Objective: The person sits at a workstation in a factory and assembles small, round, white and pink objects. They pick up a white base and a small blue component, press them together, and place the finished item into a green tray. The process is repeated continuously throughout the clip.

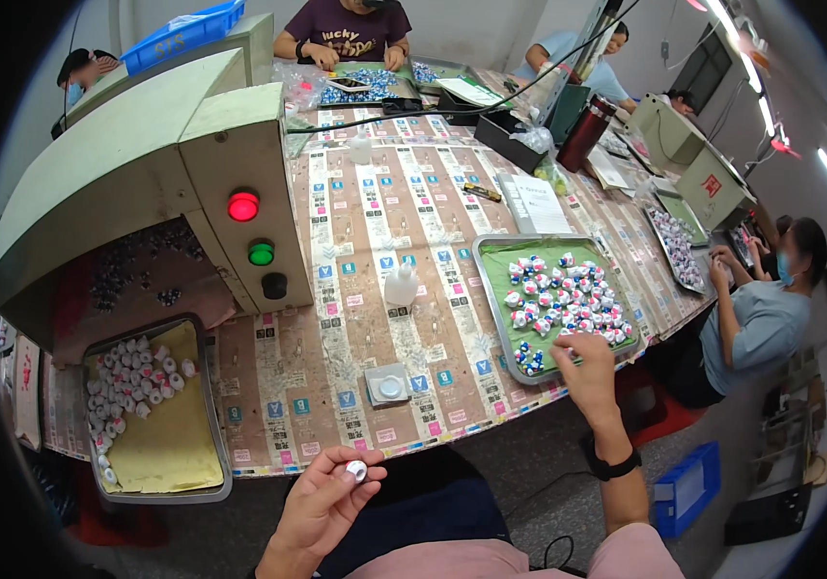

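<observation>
My left hand [322, 502] is down near my lap, below the table's front edge, pinching a small round silver-white piece [356, 471] between thumb and fingers. My right hand [587, 372] reaches to the near edge of a metal tray with a green lining [496, 289] that holds several small white, blue and red pieces [568, 299]; its fingers curl over the tray's rim, and whether they hold a piece is hidden. A black band sits on that wrist.
A green machine [143, 183] with red, green and black buttons stands at left, above a metal tray of white caps [133, 381] on yellow cloth. A small white bottle [401, 285] and a square white dish [389, 386] sit mid-table. Other people work around the table.
</observation>
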{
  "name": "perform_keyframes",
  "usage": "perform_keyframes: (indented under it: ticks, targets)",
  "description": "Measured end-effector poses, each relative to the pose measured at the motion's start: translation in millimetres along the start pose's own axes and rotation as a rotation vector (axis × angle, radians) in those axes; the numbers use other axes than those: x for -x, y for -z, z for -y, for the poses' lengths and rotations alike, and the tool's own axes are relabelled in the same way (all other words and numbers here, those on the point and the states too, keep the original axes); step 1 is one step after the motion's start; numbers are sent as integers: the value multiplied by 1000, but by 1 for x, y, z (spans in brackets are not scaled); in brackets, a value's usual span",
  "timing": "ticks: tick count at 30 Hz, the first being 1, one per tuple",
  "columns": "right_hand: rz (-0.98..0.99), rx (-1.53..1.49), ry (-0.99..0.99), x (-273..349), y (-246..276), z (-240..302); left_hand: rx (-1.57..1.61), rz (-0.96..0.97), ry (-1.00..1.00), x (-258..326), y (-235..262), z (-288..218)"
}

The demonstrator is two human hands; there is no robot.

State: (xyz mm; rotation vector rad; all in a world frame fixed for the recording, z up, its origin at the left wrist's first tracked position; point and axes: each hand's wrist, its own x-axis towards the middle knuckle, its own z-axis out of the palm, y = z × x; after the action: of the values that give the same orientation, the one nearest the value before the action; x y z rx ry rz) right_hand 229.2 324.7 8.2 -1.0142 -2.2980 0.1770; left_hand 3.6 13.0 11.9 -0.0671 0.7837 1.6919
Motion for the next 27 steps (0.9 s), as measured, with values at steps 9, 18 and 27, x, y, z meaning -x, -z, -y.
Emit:
perform_keyframes:
  ticks: [9, 18, 27]
  targets:
    - [280, -193, -262, -18, -8, 21, 54, 57, 11, 1, 15, 0]
    - [575, -1173, -655, 2, 4, 88, 68, 50, -37, -1, 24, -1]
    - [811, -1052, -470, -2, -21, 152, 113, 63, -73, -4, 22, -7]
